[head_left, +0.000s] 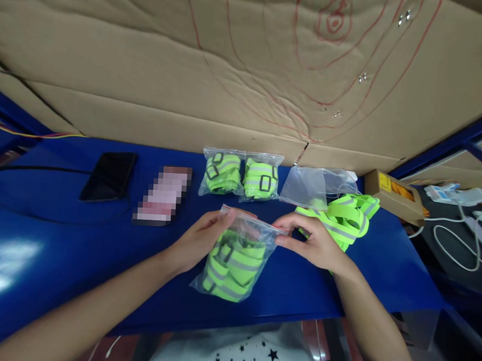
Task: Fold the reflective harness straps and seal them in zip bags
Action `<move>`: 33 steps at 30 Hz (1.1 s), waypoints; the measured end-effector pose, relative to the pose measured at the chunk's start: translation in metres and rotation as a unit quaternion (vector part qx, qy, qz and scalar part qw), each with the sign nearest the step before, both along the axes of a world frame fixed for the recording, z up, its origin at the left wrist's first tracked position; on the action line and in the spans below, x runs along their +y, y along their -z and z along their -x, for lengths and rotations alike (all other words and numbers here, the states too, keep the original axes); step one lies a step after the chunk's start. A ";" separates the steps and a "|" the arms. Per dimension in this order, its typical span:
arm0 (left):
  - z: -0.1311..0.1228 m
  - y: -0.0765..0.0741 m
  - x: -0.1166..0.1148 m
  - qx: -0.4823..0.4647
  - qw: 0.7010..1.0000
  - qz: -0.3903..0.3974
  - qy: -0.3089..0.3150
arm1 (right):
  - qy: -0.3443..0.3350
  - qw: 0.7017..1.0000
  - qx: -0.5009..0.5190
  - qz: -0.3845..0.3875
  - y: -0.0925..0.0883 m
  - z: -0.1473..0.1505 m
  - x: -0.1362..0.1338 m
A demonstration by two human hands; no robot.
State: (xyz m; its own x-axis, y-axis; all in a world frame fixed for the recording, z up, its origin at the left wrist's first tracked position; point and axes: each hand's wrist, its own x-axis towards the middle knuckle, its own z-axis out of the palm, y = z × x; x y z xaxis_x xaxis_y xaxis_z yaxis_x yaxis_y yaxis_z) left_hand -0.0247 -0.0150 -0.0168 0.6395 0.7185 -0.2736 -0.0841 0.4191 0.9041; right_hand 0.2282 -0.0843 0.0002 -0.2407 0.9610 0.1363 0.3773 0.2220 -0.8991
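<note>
Between my hands is a clear zip bag (pixel 236 266) with a folded neon-green reflective strap and dark buckles inside. My left hand (pixel 206 232) pinches the left end of its top edge between thumb and fingers. At the right end of the same edge, my right hand (pixel 306 238) grips the red-lined zip strip. Behind my right hand lies a loose heap of neon-green reflective strap (pixel 350 221), partly hidden by that hand. Two more filled bags, one on the left (pixel 223 174) and one on the right (pixel 261 179), sit side by side farther back.
Flat clear bags (pixel 305 186) lie at the back beside a small cardboard box (pixel 393 196). A black tablet-like device (pixel 110 176) with a cable and a blurred-out flat item (pixel 165 195) lie left. A cardboard wall (pixel 149 84) closes off the back of the blue table (pixel 60 246).
</note>
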 end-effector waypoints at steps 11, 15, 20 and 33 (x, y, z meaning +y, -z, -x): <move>0.003 -0.002 0.012 0.056 0.997 -0.053 -0.023 | -0.050 0.999 -0.010 0.020 -0.008 0.006 -0.007; 0.004 -0.004 0.012 0.056 0.996 -0.074 0.005 | -0.079 0.995 -0.057 0.007 -0.004 0.012 -0.007; 0.004 -0.006 0.017 0.043 0.997 -0.059 0.003 | -0.076 0.986 -0.138 -0.049 0.007 0.019 -0.005; 0.010 -0.008 0.018 0.036 0.996 -0.078 0.029 | 0.017 0.997 0.078 0.002 0.005 0.016 -0.007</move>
State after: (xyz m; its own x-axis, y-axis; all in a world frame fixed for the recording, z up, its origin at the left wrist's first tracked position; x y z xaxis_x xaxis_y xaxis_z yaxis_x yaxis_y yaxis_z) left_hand -0.0349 0.0034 -0.0089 0.6636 0.7186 -0.2079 0.0025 0.2758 0.9612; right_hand 0.2124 -0.0911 -0.0045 -0.1848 0.9688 0.1651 0.2404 0.2075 -0.9482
